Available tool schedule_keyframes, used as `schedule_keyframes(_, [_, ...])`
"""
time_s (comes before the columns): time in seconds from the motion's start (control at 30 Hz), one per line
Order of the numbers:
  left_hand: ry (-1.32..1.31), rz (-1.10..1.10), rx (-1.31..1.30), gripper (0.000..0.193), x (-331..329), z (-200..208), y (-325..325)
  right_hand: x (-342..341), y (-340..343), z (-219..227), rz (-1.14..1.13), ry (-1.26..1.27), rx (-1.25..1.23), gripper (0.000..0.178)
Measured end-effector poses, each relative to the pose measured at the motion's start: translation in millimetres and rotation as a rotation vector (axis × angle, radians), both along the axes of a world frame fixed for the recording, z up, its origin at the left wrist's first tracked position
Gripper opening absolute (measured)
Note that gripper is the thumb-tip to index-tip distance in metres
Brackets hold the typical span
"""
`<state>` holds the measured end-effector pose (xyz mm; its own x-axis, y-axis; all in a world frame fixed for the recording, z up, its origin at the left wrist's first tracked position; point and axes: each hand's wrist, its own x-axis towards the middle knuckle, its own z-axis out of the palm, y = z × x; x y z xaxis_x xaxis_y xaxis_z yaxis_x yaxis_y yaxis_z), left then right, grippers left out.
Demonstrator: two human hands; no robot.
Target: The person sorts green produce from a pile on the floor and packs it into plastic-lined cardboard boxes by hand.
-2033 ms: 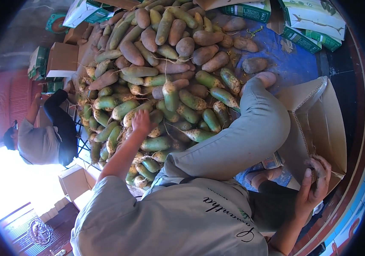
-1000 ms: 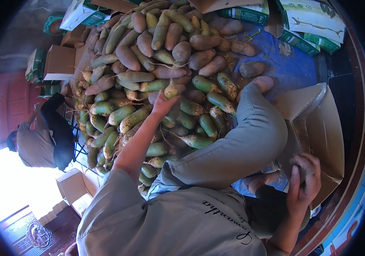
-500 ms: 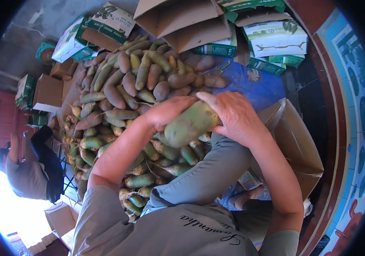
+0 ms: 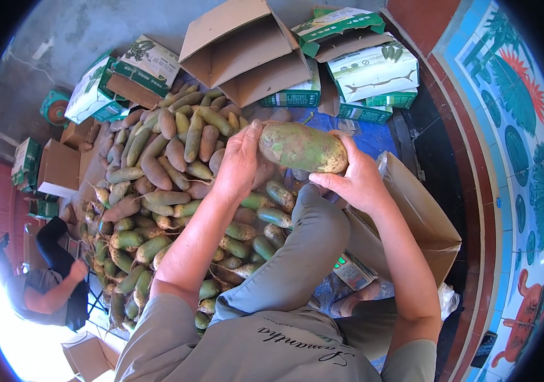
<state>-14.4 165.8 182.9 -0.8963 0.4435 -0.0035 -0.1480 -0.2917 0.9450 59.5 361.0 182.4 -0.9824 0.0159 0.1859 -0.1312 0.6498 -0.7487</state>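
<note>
A thick green radish (image 4: pixel 302 148), mottled with brown soil and pale at its right end, is held up level above my knee. My left hand (image 4: pixel 240 159) grips its left end, with the fingers partly hidden behind it. Around the paler right end closes my right hand (image 4: pixel 362 177), thumb along the underside. Below and to the left spreads a large heap of green radishes (image 4: pixel 135 239); those farther back look browner with dried soil.
An open carton (image 4: pixel 421 213) stands at my right, beside a small scale (image 4: pixel 353 272) with a lit display. Cardboard boxes (image 4: pixel 246 48) line the back on a blue sheet (image 4: pixel 374 137). Another person (image 4: pixel 49 286) sits at far left near a brown carton (image 4: pixel 62 167).
The radish has turned more level and my hands have moved slightly up and apart at its ends. The view has shifted, and the other person's arm has come forward.
</note>
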Motion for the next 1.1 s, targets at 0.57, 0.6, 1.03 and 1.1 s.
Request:
schedule_keyframes(0.57, [0.688,0.257,-0.437,0.013,-0.5,17.9,95.3,59.5,84.0,32.5,-0.209,-0.047,-0.109,0.062])
schedule_keyframes(0.6, [0.853,0.268,-0.482,0.011,-0.6,14.2,106.6,69.2,96.4,29.6,-0.252,-0.068,-0.120,0.062])
schedule_keyframes(1.03, [1.492,-0.791,-0.965,0.066,82.4,-98.9,223.0,204.2,193.3,14.4,-0.554,-0.199,0.106,0.060])
schedule_keyframes(1.1, [1.518,-0.794,-0.986,0.071,94.2,-112.4,234.7,206.8,195.0,15.5,-0.548,-0.269,0.294,0.058])
